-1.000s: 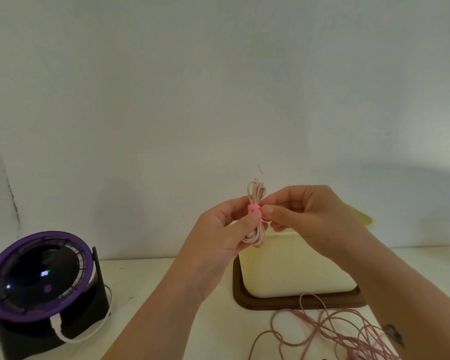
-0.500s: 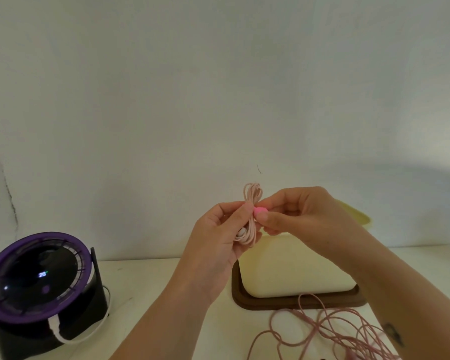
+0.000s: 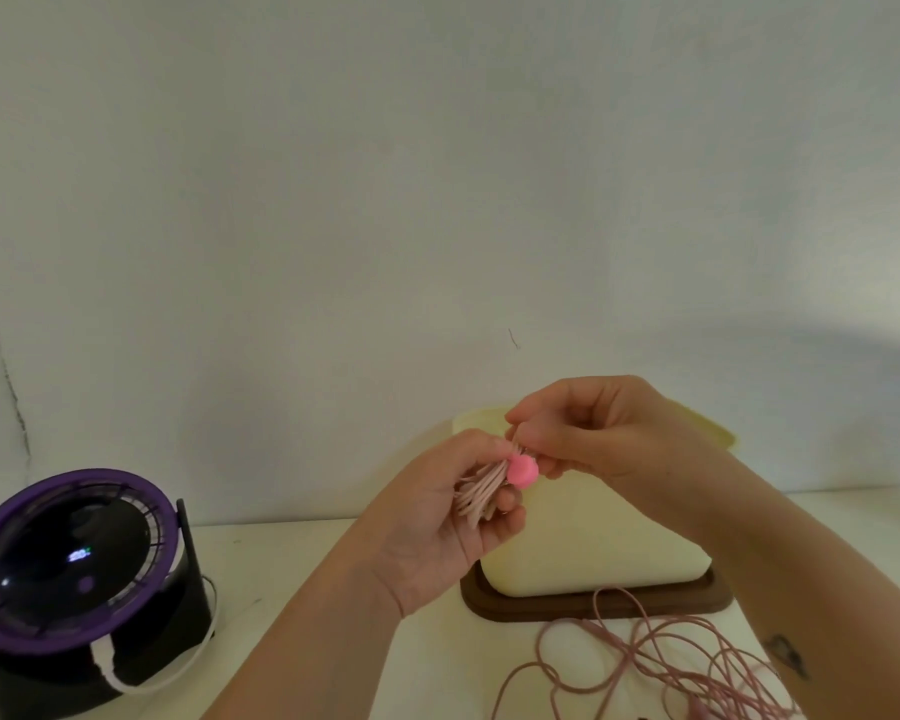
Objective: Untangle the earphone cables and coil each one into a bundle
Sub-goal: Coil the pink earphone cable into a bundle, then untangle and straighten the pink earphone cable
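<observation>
The left hand (image 3: 437, 522) is gripping a cable bundle (image 3: 481, 493), a sheaf of pale pink earphone strands, with its fingers curling round the lower part of the loops. The bundle is sitting raised above the desk (image 3: 292, 558), in front of the near left corner of a cream container (image 3: 593, 553), and is lying tilted, its upper end leaning toward the right.

The right hand (image 3: 609, 433) is meeting that upper end, its fingers curling and pinching the strands just above a bright pink tie (image 3: 521, 471) that is sitting on the bundle between the 2 hands. Whether the tie is going fully round the strands cannot be told.

The cream container is standing on a dark brown tray (image 3: 489, 602) at the back of the desk, near the white wall (image 3: 437, 200).

Just in front of the tray, 1 loose pink cable tangle (image 3: 671, 662) is lying spread over the desk in open loops, passing under the right forearm.

At the far left, a black device with a purple ring (image 3: 68, 574) is standing tilted back, with a white cord (image 3: 152, 678) curving round its base.
</observation>
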A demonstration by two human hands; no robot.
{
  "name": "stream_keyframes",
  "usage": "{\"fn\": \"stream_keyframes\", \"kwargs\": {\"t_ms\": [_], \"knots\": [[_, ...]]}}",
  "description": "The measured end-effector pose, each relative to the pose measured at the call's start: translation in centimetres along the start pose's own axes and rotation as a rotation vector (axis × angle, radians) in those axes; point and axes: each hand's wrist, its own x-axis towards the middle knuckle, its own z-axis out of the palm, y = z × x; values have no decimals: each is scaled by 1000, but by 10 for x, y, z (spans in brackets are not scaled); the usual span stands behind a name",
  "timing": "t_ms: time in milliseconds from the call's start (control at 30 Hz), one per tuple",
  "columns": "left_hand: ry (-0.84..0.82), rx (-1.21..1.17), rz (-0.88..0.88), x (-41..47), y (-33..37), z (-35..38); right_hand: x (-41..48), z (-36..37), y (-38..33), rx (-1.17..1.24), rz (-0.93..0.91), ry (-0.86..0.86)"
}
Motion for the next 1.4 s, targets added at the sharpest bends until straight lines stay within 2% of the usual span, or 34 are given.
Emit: {"fn": "stream_keyframes", "kwargs": {"t_ms": [233,467,767,833,900,933,1000,1067,1167,1267,1400], "knots": [[-45,-1,-47,2,3,-9,4,7,10,182,26,17],[64,151,12,5,3,-12,6,13,16,47,-16,123],[-1,127,-23,1,6,-14,5,14,16,131,6,67],[0,116,11,3,5,-14,6,10,15,176,11,119],[30,141,100,6,2,-17,8,-3,14,196,-5,270],[67,228,161,7,1,-18,8,-12,14,192,-18,360],[174,583,288,9,-3,-20,8,-31,18,86,-32,527],[242,994,389,10,-11,-22,8,-43,29,-224,-12,633],[180,1395,440,17,-28,-28,9,-41,45,-660,34,575],[176,1503,492,24,-35,-33,11,-35,50,-817,62,472],[178,1516,525,25,-35,-36,9,-32,40,-801,100,427]]}}
